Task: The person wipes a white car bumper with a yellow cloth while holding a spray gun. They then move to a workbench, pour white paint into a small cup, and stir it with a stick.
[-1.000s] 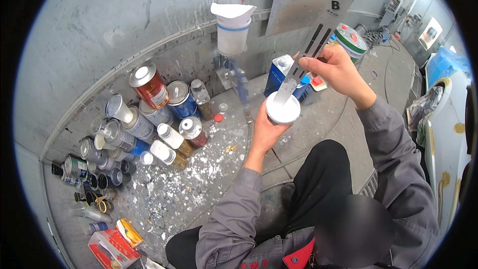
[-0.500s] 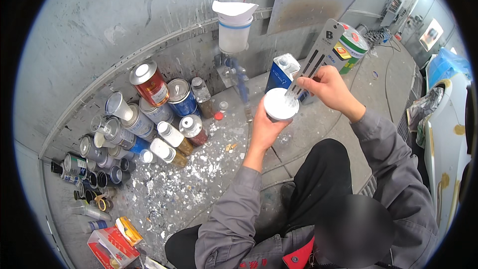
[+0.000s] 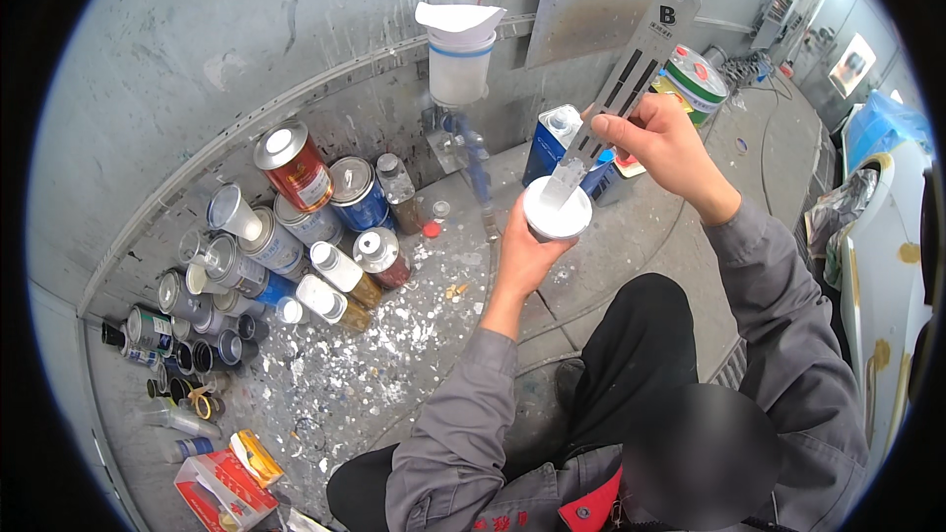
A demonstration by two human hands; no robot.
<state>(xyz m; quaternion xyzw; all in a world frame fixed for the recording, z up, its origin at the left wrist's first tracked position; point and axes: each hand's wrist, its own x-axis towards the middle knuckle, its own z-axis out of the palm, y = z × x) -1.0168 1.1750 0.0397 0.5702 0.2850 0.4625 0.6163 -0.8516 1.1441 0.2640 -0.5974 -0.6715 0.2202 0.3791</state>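
Observation:
My left hand (image 3: 526, 258) is wrapped round a small mixing cup (image 3: 559, 234), held up over the floor in front of my knees. White paint (image 3: 567, 214) shows inside it. Between the thumb and fingers of my right hand (image 3: 666, 150) is a flat grey paint mixing stick (image 3: 636, 67) with dark slots and printed marks. The stick slants down to the left, its white-coated lower end dipping into the cup. How deep the tip reaches is hidden by the paint. Just behind the cup stands a blue rectangular can (image 3: 547, 148).
Paint cans (image 3: 360, 195) and bottles crowd along the metal wall at the left. A paper strainer (image 3: 461, 22) sits in a clear cup on a wall holder. Paint flecks cover the floor (image 3: 394, 365). A large round tin (image 3: 696, 79) stands behind my right hand; a white panel (image 3: 892, 276) is at right.
My right hand has shifted slightly up and right, and the mixing stick has risen with it, standing a little steeper. My left hand and the cup have stayed nearly in place.

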